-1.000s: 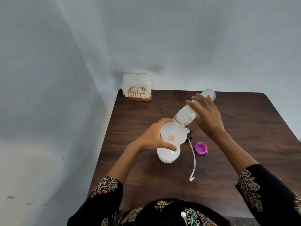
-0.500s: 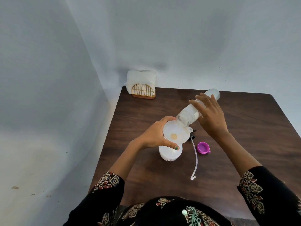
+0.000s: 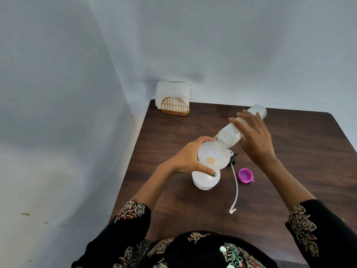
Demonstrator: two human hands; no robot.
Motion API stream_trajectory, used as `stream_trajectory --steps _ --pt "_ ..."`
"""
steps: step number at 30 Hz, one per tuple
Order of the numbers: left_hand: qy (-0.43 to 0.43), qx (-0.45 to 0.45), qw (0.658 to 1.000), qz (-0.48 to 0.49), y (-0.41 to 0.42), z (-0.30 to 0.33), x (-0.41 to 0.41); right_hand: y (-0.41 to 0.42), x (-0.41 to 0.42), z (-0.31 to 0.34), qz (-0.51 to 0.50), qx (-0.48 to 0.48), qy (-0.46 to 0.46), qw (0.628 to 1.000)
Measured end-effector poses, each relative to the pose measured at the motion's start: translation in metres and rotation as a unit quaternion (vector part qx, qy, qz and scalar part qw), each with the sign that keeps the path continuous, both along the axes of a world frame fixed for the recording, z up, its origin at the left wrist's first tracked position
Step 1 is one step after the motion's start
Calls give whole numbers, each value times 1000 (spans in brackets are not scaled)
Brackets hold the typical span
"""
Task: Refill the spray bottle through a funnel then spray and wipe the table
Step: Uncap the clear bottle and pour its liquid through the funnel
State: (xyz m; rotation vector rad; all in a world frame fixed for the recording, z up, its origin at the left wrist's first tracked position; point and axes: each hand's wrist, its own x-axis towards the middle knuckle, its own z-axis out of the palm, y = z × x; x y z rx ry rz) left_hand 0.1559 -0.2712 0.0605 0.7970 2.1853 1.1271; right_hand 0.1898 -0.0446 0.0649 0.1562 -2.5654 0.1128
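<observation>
Head view | left hand [image 3: 190, 158] grips funnel [image 3: 211, 158] atop spray bottle [image 3: 206, 179] on desk [image 3: 289, 171] | right hand [image 3: 255, 138] grasps tilted refill bottle [image 3: 234, 132], mouth at rim | pour slowly, steady funnel

head cam | single view | looks forward-down, close over table [image 3: 289, 151] corner

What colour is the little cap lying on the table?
The cap is bright purple-pink. It shows best in the head view, lying open side up on the dark brown table.
</observation>
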Motion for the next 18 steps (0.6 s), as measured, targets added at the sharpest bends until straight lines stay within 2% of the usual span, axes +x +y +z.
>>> stream_trajectory --steps 8,18 --pt "-4 5 1000 -2 -2 2 0 -1 0 -1 9 -11 22 1000" --pt "-5 2 1000 6 -2 2 3 -4 -1 -2 13 -1 7 1000"
